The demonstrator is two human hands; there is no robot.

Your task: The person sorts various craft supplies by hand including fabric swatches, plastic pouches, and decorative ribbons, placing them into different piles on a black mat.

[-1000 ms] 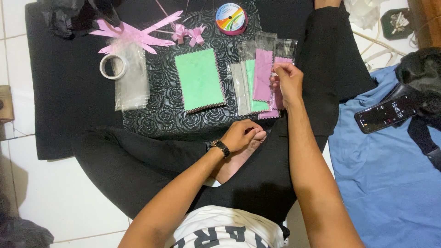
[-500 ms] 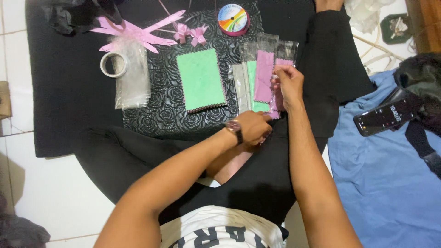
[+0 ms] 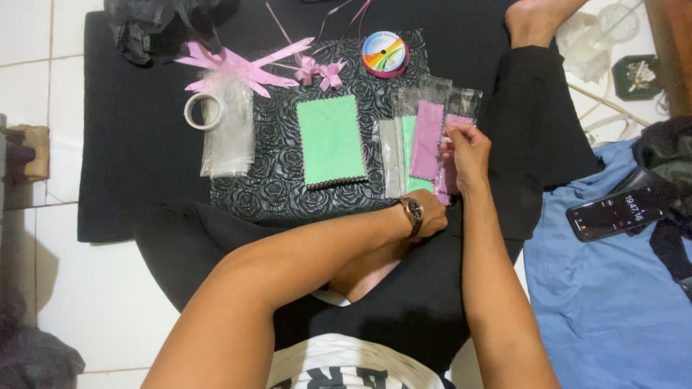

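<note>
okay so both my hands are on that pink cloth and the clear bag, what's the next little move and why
Probably slide the pink cloth further down into the clear sleeve: your right hand grips its upper part while your left hand holds the bottom end.

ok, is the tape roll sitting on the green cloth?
No, the tape roll lies on a clear plastic bag, well to the left of the green cloth.

Probably home: tiled floor (image 3: 86, 302), clothing (image 3: 613, 317)
</note>
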